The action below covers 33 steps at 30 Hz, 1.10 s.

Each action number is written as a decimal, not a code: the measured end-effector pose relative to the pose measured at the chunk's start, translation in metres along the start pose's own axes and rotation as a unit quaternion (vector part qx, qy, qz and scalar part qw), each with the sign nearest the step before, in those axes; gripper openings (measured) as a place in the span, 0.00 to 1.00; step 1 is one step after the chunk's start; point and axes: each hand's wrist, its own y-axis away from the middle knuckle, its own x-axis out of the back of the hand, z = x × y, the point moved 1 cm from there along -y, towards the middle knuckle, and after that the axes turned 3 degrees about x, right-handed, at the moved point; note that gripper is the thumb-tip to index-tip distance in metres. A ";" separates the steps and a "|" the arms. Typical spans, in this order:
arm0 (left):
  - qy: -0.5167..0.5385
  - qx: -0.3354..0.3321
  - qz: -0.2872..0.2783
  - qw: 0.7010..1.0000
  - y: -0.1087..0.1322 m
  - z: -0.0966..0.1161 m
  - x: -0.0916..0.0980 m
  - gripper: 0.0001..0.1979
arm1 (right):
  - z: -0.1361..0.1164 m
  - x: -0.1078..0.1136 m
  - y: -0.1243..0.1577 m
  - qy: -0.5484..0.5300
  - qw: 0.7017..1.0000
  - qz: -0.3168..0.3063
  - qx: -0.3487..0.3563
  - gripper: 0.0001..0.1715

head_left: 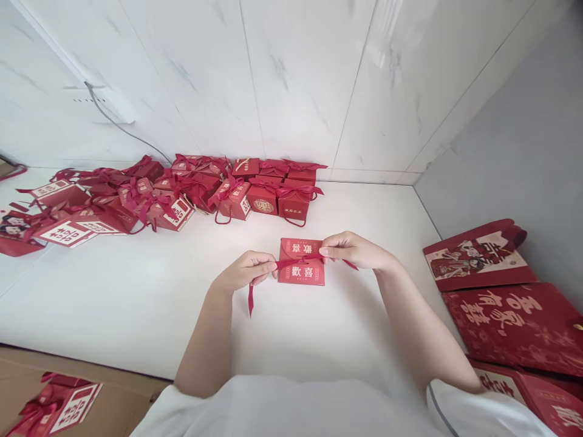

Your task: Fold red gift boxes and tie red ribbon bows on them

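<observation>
A red gift box (296,279) with pale Chinese characters on its top sits on the white table in front of me. A dark red ribbon (298,261) runs across its top and is drawn out to both sides. At the box's left edge, my left hand (250,268) pinches one length of ribbon, whose loose tail hangs below the fingers. Over the right edge, my right hand (350,249) pinches the other length, with its tail sticking out beneath the palm. Whether a knot sits at the middle of the ribbon is too small to tell.
Several red boxes with ribbons (264,197) stand along the wall, and more (104,209) are heaped to the left. Large red bags or boxes (510,321) lie at the right. A cardboard carton (132,379) with red boxes is at lower left. A cable (122,128) hangs down the wall.
</observation>
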 end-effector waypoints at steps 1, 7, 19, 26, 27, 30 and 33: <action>0.001 -0.004 0.000 1.000 0.000 -0.001 0.001 0.18 | -0.002 0.001 0.002 0.003 1.000 -0.001 -0.002 0.24; 0.026 -0.028 0.017 0.999 -0.006 -0.005 -0.002 0.17 | 0.002 0.002 0.000 -0.002 1.000 0.018 0.009 0.25; 0.088 -0.069 0.019 0.994 -0.029 -0.025 -0.004 0.15 | 0.025 -0.004 -0.017 -0.198 0.979 0.011 0.037 0.20; 0.099 -0.043 -0.009 0.994 -0.019 -0.015 -0.003 0.14 | 0.027 0.001 -0.018 -0.151 0.988 0.028 0.025 0.20; 0.092 -0.036 -0.021 0.995 -0.015 -0.011 -0.004 0.14 | 0.026 0.002 -0.017 -0.145 0.989 0.031 0.023 0.19; 0.048 -0.042 -0.017 0.998 -0.004 0.005 -0.008 0.13 | 0.022 0.002 -0.016 -0.137 0.990 0.020 0.024 0.20; 0.031 -0.065 0.024 0.997 0.003 0.014 -0.011 0.12 | 0.018 0.001 -0.014 -0.139 0.990 0.011 0.027 0.20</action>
